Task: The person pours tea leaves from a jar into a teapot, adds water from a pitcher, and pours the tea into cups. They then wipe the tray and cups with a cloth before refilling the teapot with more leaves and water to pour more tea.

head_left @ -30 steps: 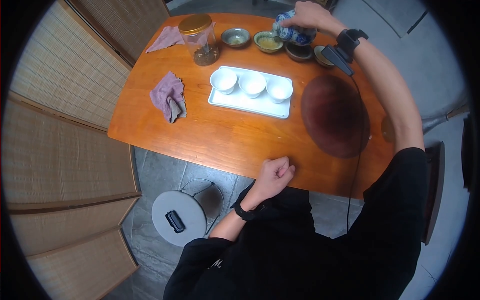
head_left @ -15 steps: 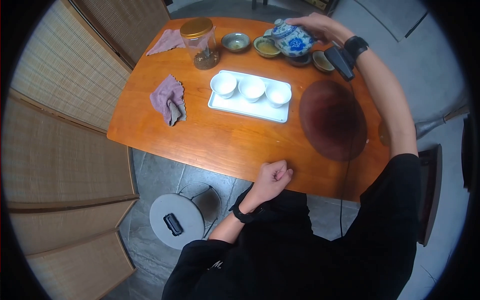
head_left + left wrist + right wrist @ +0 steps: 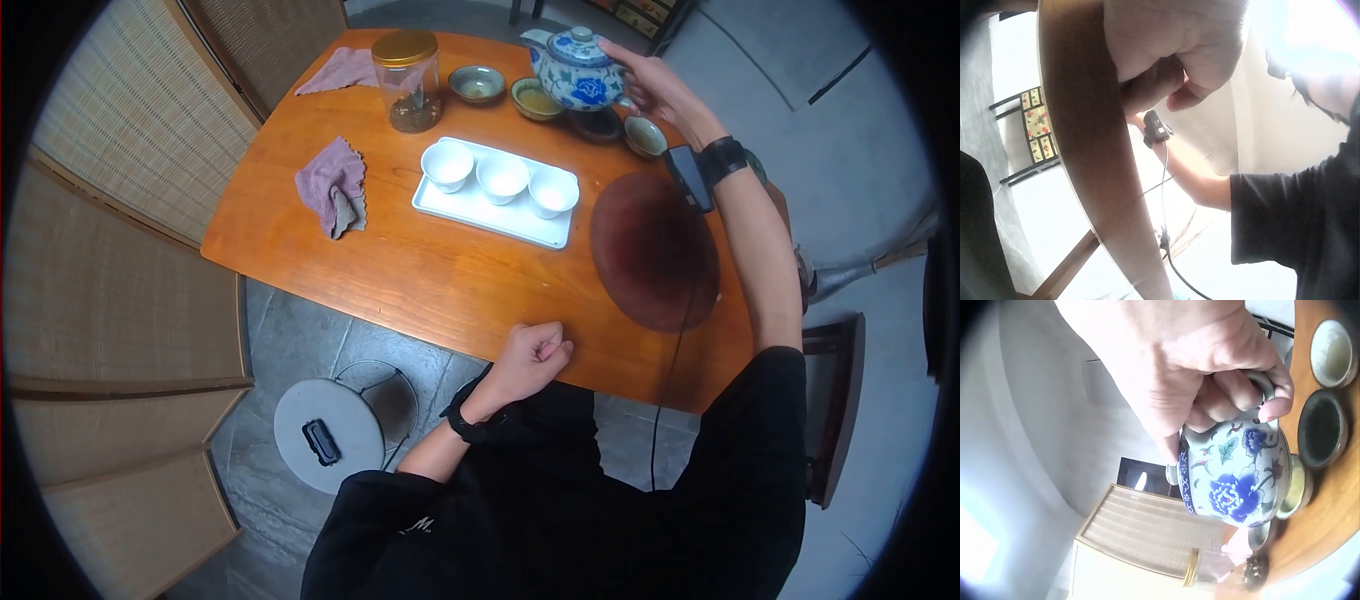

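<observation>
My right hand [image 3: 655, 90] grips the handle of a blue-and-white flowered teapot [image 3: 580, 75], holding it upright in the air at the far side of the table. In the right wrist view its fingers curl through the handle [image 3: 1261, 384] and the thumb reaches to the lid [image 3: 1173, 473]. Below the teapot sits a dark bowl [image 3: 597, 126]; left of that, a bowl of yellowish liquid [image 3: 537, 100]. My left hand [image 3: 530, 358] rests at the table's near edge, fingers curled in, holding nothing.
Three white cups [image 3: 501, 178] stand on a white tray [image 3: 480, 225] mid-table. Around them are a gold-lidded jar [image 3: 408, 85], a grey bowl [image 3: 477, 85], another bowl [image 3: 645, 137], purple cloths [image 3: 330, 185] and a dark round mat [image 3: 650, 250]. A cable [image 3: 672, 375] runs from my right wrist.
The teapot was tipped over the yellowish bowl; my right hand has turned it upright and lifted it back from the bowl. My left hand keeps its place at the table edge.
</observation>
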The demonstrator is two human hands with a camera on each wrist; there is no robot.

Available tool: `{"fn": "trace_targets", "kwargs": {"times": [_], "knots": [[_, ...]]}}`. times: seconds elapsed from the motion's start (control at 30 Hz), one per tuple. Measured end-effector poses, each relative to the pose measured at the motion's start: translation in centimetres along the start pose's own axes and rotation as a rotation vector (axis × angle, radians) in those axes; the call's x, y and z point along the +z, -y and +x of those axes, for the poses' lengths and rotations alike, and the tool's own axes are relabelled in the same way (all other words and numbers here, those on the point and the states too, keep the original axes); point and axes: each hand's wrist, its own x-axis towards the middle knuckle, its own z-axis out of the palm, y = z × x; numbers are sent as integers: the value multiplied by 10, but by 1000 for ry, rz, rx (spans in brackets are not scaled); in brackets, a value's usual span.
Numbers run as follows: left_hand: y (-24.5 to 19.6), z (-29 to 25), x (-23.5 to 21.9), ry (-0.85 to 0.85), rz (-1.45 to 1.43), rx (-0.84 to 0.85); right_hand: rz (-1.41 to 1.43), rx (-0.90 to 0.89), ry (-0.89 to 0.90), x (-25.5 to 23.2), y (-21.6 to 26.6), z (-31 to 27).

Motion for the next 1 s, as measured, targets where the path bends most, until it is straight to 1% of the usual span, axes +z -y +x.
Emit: {"fn": "trace_targets", "kwargs": {"times": [0.13, 0.27, 0.33, 0.47, 0.57, 0.67, 0.77, 0.87, 1.0], "knots": [[-2, 0, -1, 25, -18, 0, -16, -25, 32, 11, 13, 14], [-1, 0, -2, 35, -40, -11, -270, -52, -2, 29, 19, 49], [-2, 0, -2, 32, -44, -10, -399, -62, 9, 38, 30, 50], [-3, 1, -2, 32, -44, -11, -629, -220, 88, 49, 38, 59], [-6, 2, -3, 50, -60, -19, -670, -360, 7, 61, 23, 91], [-4, 0, -3, 40, -70, -24, -976, -506, -116, 74, 40, 79], [-6, 1, -4, 38, -74, -9, -1069, -436, -101, 86, 68, 42], [-6, 2, -4, 26, -49, -1, -1079, -348, -48, 91, 81, 31], [-6, 1, -4, 29, -57, 7, -1081, -428, -53, 95, 80, 26]]}}
